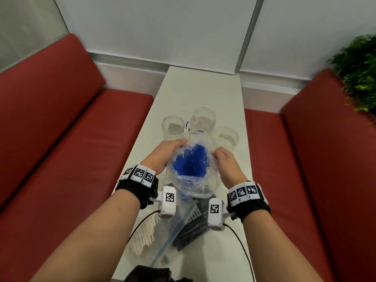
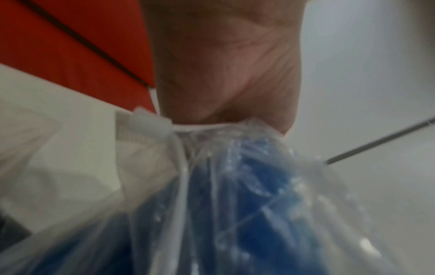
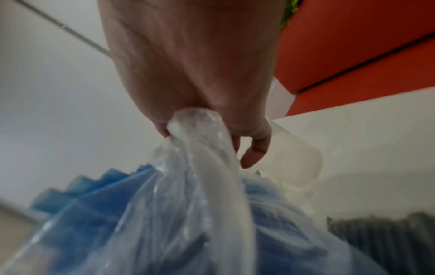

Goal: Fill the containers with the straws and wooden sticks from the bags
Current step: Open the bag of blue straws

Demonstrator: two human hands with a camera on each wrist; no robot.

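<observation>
Open clear bag (image 1: 195, 186) holds upright blue straws (image 1: 191, 161).

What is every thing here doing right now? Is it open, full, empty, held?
Clear bag: mouth held open, lifted off the table.
Blue straws: inside the held bag.
Left hand: grips the bag's rim.
Right hand: grips the opposite rim.
Three clear containers: upright, open, no straws inside.
White straws: bagged, lying on the table.
Black straws: bagged, lying on the table.

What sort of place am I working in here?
Probably a café or diner booth: red padded benches flank a narrow white table that runs to a pale panelled wall, with greenery on the right.
</observation>
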